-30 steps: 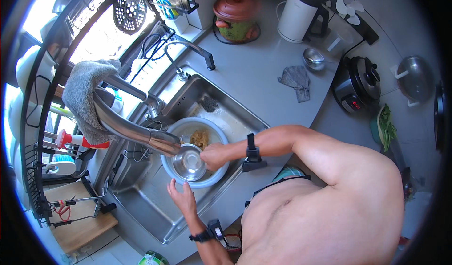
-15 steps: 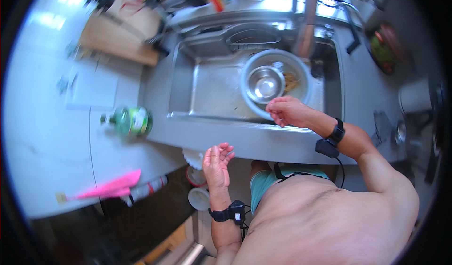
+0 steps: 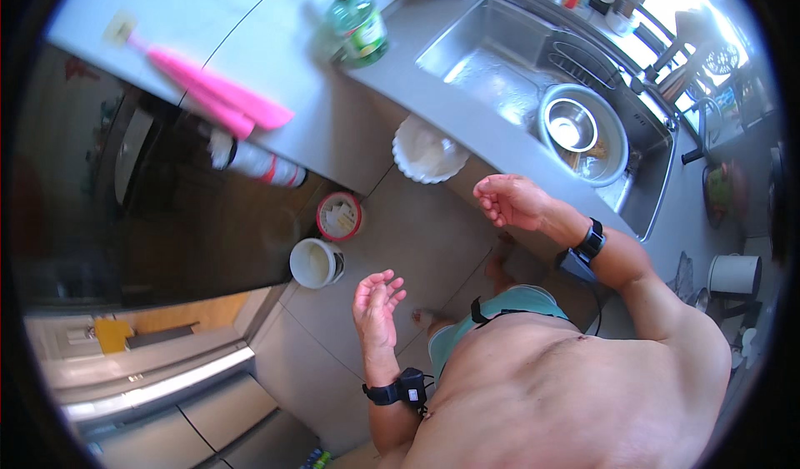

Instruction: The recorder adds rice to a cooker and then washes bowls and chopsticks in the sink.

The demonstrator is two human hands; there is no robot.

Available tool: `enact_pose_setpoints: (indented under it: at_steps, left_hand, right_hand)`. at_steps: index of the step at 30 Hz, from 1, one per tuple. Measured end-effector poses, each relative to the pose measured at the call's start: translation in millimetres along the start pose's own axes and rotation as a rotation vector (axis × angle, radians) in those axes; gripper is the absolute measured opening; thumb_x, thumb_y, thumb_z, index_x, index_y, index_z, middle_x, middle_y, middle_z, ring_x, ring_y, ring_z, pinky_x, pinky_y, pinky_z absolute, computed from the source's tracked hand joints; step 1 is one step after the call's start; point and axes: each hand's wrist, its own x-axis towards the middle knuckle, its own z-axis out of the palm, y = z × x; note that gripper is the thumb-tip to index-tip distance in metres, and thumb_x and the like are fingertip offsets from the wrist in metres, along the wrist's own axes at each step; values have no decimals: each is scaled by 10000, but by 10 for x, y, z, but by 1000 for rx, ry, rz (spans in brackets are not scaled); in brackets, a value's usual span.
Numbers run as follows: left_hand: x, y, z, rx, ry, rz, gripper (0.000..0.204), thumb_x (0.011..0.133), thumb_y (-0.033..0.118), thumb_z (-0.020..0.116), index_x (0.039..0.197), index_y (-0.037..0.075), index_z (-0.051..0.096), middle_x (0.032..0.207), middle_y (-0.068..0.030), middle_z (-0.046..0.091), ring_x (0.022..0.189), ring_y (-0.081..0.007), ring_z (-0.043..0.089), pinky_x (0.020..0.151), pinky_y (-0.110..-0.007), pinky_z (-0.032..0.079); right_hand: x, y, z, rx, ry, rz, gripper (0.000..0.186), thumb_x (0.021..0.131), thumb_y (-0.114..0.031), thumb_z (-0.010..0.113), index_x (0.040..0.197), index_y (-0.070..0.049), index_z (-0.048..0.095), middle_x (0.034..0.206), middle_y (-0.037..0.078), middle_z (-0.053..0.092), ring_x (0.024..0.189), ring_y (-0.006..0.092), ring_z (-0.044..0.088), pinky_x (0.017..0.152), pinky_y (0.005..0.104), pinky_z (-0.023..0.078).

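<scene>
My left hand [image 3: 379,309] is raised over the floor with its fingers apart, holding nothing. My right hand [image 3: 510,200] hovers by the front edge of the counter, palm turned up. Its fingers are loosely bent and I see nothing in them. Beyond it, a grey-blue plastic basin [image 3: 618,159] stands in the steel sink [image 3: 454,44]. Inside the basin are a shiny metal bowl [image 3: 572,125] and some yellowish-brown pieces [image 3: 597,149] that I cannot name. Neither hand touches the basin or the sink.
A green pump bottle [image 3: 360,31] stands on the counter left of the sink. A pink cloth [image 3: 208,90] hangs from a hook. On the floor side are a white scalloped bin [image 3: 421,156], a red-rimmed bucket [image 3: 320,217] and a white bucket [image 3: 300,262]. A white pot [image 3: 735,275] sits at far right.
My view has swung left and down, so the sink now sits at upper right and more floor shows. My right hand is away from the basin's near rim, which it overlapped before.
</scene>
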Motion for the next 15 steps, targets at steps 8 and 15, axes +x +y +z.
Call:
enact_pose_setpoints:
  at_steps: [8, 15]
  left_hand:
    - [-1042, 231, -2363, -266, 314, 139, 170, 988, 149, 611, 1139, 82, 570, 1165, -109, 646, 1029, -263, 652, 863, -396, 544]
    - [-1646, 419, -4002, -416, 574, 264, 147, 994, 166, 632, 1110, 81, 604, 1108, -124, 675, 985, -265, 677, 822, -395, 563]
  right_hand:
    - [766, 1103, 2127, -212, -147, 192, 172, 1019, -228, 561, 979, -78, 636, 772, 2, 598, 647, 130, 570, 565, 286, 461]
    - [1495, 2073, 4259, -422, -338, 364, 161, 1018, -240, 571, 961, -100, 626, 734, -3, 589, 639, 126, 570, 539, 289, 452]
